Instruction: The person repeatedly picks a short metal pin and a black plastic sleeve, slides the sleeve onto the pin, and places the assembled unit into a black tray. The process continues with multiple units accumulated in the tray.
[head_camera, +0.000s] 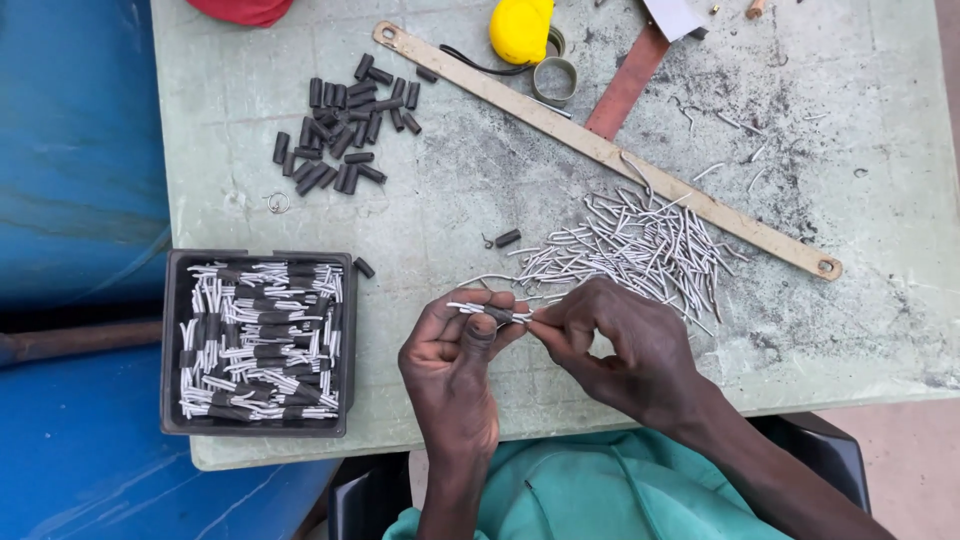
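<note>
Head view of bench assembly at a pale green table (420, 220). The left hand (455, 365) pinched a small bundle of thin white wire pieces (490, 312) with a short dark sleeve on it, thumb on top; the right hand (625, 350) gripped the bundle's right end between fingertips. The bundle was held just above the near edge of the table, between the two hands. A loose heap of white wire pieces (640, 245) lay just beyond the right hand, a pile of dark sleeves (340, 130) at far left, and a black tray (172, 340) of finished bundles at near left. A long flat metal strip (600, 150) crossed the far side. Judged good practice: keep the wire ends flush and tightly pinched, so that the sleeve sits centred without any strand slipping.
</note>
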